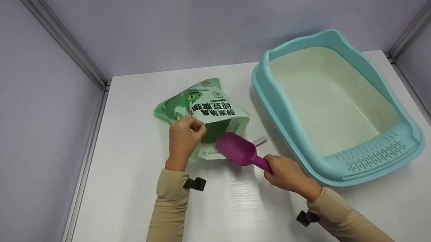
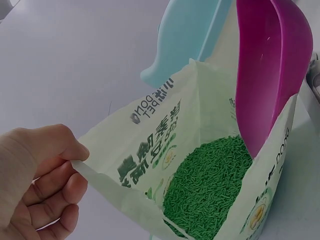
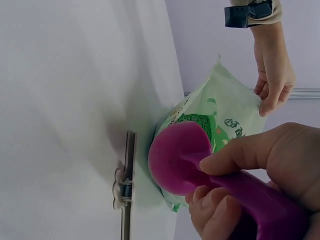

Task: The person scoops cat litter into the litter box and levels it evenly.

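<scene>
A green and white bag of cat litter [image 1: 218, 108] lies on the table with its mouth spread. Green pellets [image 2: 210, 185] fill its lower part in the left wrist view. My left hand [image 1: 186, 138] pinches the bag's rim between thumb and forefinger. In my right hand [image 1: 286, 173] is the handle of a magenta scoop [image 1: 237, 149]. The scoop's tip reaches into the bag's mouth just above the pellets, and its bowl looks free of pellets in the left wrist view. Part of the bag's front edge is hidden behind the scoop in the head view.
A light blue litter box [image 1: 278, 101] with a slotted front ledge stands to the right, close to my right hand. A metal bag clip [image 3: 127, 190] lies on the white table [image 1: 128, 212] beside the bag. Grey walls [image 1: 188, 26] enclose the table's back and sides.
</scene>
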Demonstrator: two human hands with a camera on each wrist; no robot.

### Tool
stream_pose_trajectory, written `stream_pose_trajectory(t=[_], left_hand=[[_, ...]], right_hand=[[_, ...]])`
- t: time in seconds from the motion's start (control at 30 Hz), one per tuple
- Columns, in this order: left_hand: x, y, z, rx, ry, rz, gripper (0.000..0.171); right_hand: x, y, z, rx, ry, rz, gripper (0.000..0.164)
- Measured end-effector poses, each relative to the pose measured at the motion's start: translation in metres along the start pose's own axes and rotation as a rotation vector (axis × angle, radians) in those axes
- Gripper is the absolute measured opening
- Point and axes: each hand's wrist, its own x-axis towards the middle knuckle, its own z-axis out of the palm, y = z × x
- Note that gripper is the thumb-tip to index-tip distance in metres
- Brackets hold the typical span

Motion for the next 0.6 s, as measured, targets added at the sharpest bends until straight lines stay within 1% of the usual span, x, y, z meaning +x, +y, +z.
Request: stream_pose_trajectory(t=[0.17,0.37,0.6], left_hand=[[0.0,-0.001,0.001,0.004,0.002,0.0,0.007],[0.0,-0.003,0.002,0.01,0.007,0.014,0.01],[0.001,-0.003,0.001,0.0,0.006,0.007,0.009]], right_hand=[[0.006,-0.009,-0.006,-0.027,-0.021,0.019,0.01],[0.013,-0.02,-0.013,-0.119,-0.021,0.028,0.016],[0.024,-0.034,-0.021,-0.199,-0.07,0.067,0.022]])
